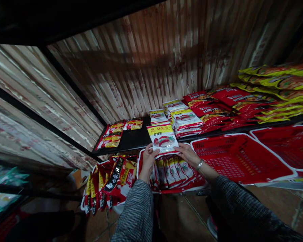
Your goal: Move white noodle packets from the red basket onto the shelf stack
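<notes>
A white, yellow and red packet of instant noodles [164,137] is held up between both hands in front of the shelf. My left hand [149,158] grips its lower left corner, thumb on the front. At the lower right corner, my right hand [188,154] closes on the packet's edge; a metal bracelet circles that wrist. Beneath the hands, a red basket [141,164] with a white rim holds a row of similar noodle packets [173,171] standing on edge. Behind the held packet, a stack of matching packets [185,117] lies on the black shelf [133,136].
Red and yellow packets [112,139] lie at the shelf's left end. Red packets [207,111] and yellow packets [288,89] are piled rightward. Another basket [116,183] of packets stands at left; red baskets [232,154] line the right. A corrugated wall [146,67] rises behind.
</notes>
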Motion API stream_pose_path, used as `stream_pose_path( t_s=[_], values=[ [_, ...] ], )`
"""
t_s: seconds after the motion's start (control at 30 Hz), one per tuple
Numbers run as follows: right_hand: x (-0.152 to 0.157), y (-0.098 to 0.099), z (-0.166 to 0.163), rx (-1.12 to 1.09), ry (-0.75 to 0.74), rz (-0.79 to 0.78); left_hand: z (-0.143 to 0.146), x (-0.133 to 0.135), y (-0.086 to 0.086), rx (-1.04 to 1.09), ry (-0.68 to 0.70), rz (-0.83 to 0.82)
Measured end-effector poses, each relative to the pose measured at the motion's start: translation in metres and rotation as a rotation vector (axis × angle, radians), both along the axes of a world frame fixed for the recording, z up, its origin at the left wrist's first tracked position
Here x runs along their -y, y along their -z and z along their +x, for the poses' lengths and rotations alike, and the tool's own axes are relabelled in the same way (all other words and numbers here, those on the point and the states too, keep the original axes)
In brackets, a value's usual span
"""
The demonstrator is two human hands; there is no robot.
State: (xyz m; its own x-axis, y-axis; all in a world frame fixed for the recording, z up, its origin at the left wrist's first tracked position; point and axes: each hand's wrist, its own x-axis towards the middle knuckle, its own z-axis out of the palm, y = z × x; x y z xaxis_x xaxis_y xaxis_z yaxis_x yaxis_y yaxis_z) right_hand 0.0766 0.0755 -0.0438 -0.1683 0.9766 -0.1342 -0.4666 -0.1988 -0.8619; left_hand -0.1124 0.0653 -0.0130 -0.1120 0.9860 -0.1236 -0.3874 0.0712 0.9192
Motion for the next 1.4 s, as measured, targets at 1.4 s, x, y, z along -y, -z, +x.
stream_pose_path(
  t_s=[1.4],
  values=[
    [0.014,-0.018,0.020,-0.041,-0.078,-0.049,0.016,0.013,-0.004,-0.003,0.173,-0.145]
  ],
)
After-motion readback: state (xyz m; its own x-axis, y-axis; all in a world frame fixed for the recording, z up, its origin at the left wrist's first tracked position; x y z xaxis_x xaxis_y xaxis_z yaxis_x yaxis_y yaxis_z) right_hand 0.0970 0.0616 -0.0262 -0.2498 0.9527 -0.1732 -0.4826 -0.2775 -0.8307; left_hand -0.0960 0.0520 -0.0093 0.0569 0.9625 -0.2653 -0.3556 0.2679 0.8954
